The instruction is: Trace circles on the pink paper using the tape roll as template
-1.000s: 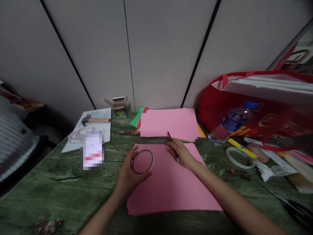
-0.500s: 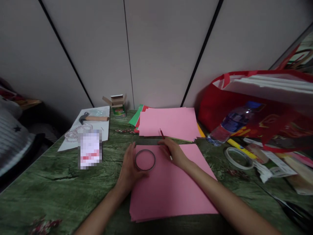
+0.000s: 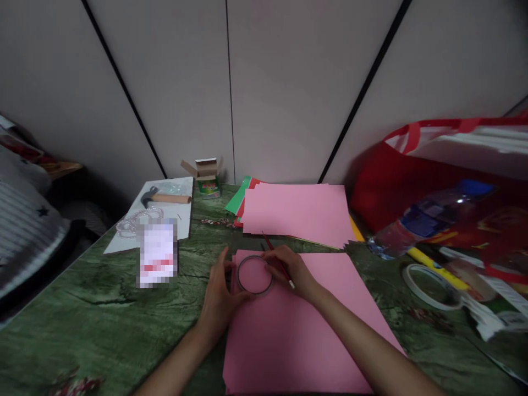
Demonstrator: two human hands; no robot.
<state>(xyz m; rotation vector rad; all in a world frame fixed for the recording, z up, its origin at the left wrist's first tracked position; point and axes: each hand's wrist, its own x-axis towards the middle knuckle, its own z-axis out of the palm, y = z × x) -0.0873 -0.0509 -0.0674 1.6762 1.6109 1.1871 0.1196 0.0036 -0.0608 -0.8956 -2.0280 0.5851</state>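
green wood-print table [image 3: 165,316] against pale wall panels [image 3: 272,110]. your right hand [image 3: 300,273]'s pinching a dark-red pencil [image 3: 283,269], your left hand [image 3: 220,297] curls round a thin grey ring [image 3: 252,256], can't tell how firmly, on stacked pink paper sheets [image 3: 297,335].

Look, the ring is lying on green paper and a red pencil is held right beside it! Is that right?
Not quite: the paper under the ring isn't green. The head view shows it lying on pink paper. The rest is right: a red pencil is held beside it.
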